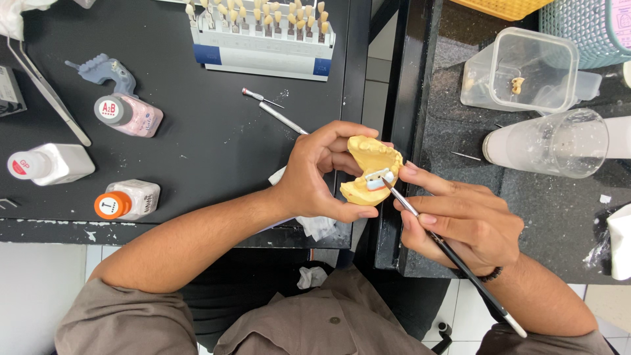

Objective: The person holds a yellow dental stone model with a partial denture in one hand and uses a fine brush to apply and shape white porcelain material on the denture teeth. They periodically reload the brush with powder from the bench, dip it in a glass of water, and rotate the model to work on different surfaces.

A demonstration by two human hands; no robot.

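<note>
Left hand grips a yellow, matte stone dental cast, horseshoe-shaped, held above the gap between two black tables. Right hand pinches one thin dark-handled brush, tip touching the white teeth on the cast. Left table: three small plastic bottles, one tooth shade guide. Right table: two clear plastic containers.

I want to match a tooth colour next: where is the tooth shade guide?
In the head view, the tooth shade guide lies at the top centre of the dark table, beyond the left hand, with two thin metal tools lying between them.
</note>
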